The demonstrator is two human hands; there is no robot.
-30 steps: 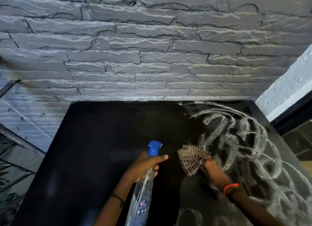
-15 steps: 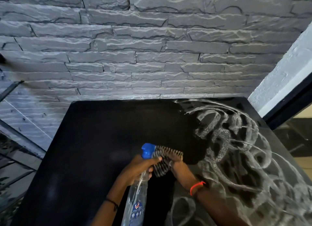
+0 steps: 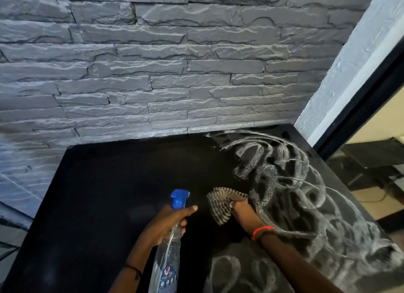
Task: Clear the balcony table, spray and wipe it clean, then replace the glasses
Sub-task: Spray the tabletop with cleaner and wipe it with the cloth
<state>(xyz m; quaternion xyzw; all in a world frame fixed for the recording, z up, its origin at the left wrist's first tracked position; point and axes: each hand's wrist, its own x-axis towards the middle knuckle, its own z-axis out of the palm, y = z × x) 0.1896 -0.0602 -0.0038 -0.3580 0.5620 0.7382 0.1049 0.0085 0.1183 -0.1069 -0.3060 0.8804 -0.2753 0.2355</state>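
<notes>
Head view, looking down. L hand (image 3: 166, 225) gripped the neck of the spray bottle (image 3: 168, 255), fingers curled round it just under the blue trigger head (image 3: 179, 197), w/ one finger stuck out straight toward the R hand. The bottle was clear plastic, tilted, w/ its head away from the person & its label end down by the L forearm. A thin black band (image 3: 133, 269) sat on that wrist.

R hand (image 3: 242, 211) was just right of the L, near but apart. It clutched a bunched striped cloth (image 3: 223, 205), fingers closed round it. The cloth fanned out ahead & to the left of the knuckles, low on the bench (image 3: 109, 194); couldn't tell if it pressed flat. There was a ring (image 3: 231, 204) on one finger & a red band (image 3: 262, 230) on the wrist.

The bench was black & glossy, under both hands. White foam streaks (image 3: 306, 194) swirled in loops from right beside the R hand out to the far right corner, and also back along the R forearm. The part ahead of & left of the L hand was dark, w/o streaks.

Beyond both hands a grey stone wall (image 3: 153, 73) ran along the bench's far edge. Off past the R hand stood a white pillar (image 3: 349, 63) & a black door frame (image 3: 360, 106).
</notes>
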